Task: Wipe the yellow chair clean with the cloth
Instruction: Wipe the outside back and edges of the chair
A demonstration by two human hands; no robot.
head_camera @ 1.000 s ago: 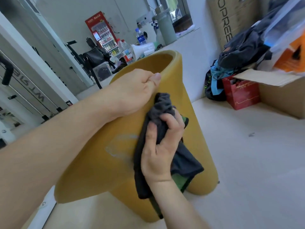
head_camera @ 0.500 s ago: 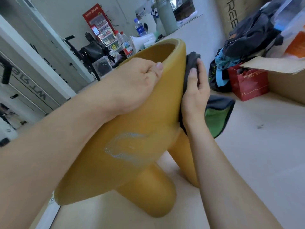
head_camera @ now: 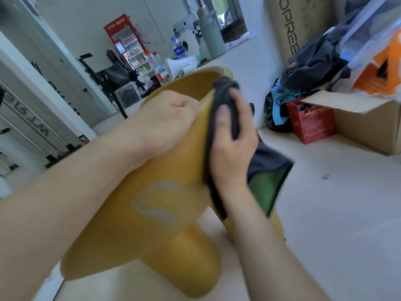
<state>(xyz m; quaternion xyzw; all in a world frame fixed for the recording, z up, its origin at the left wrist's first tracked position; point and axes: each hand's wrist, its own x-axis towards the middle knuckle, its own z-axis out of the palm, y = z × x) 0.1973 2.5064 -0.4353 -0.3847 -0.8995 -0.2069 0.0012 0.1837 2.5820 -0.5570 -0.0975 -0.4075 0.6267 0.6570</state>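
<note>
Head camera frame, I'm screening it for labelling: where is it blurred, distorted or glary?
Head view: motion blur smears the right hand and the cloth. Head view: the left hand and yellow chair look sharper. Head view: the wide lens tilts the room, slanting the door frame. Head view: soft even light, no hard glare.

Shifted right hand [head_camera: 233, 146] and cloth [head_camera: 225, 94] off front face of yellow chair [head_camera: 165, 213], round to right edge. Now cloth bunched over top rim, green side dangling lower.
</note>
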